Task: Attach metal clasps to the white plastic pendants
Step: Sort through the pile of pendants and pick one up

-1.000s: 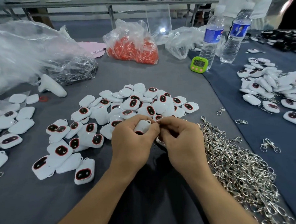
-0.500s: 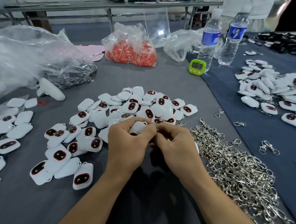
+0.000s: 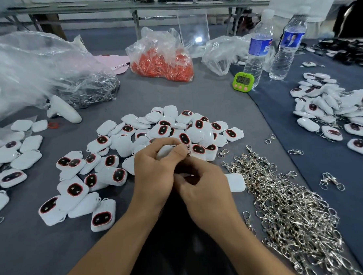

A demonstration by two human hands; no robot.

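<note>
Underneath everything, a grey table cover [image 3: 195, 98], matte and felt-like, meeting a darker blue cloth [image 3: 304, 173] on the right.

At far left, a big clear plastic bag [image 3: 25, 67], crumpled and glossy, with dark metal pieces showing through its lower end.

To the right of the hands, a long heap of metal clasps [image 3: 289, 211]: shiny silver, oval loops with swivel hooks, all tangled together, a few strays lying apart on the blue cloth.

In the middle, a loose pile of white plastic pendants [image 3: 171, 111]: smooth, glossy, rounded rectangles, many face up with a dark oval window ringed in red, others showing a plain white back. More of the same spread out to the left, and a second pile [image 3: 330, 108] on the blue cloth.

Further back, a knotted clear bag of orange pieces [image 3: 162, 64] and two ribbed clear water bottles [image 3: 258, 55] with blue labels.

Left hand [image 3: 155, 176]: fingers curled round one held pendant [image 3: 166, 151], at the near edge of the middle pile, only a curve of white showing between fingers and thumb.

Right hand [image 3: 204, 193]: just beside and touching the left, fingers curled inward over something white; cannot tell what, if anything, they pinch.

Near the big bag, a smooth white handle-shaped device [image 3: 63, 111].

Beside one bottle, a small lime-green timer [image 3: 243, 82], rounded, with pink buttons.

At the left thumb tip, a tiny glint of a metal clasp [image 3: 188, 152].
</note>
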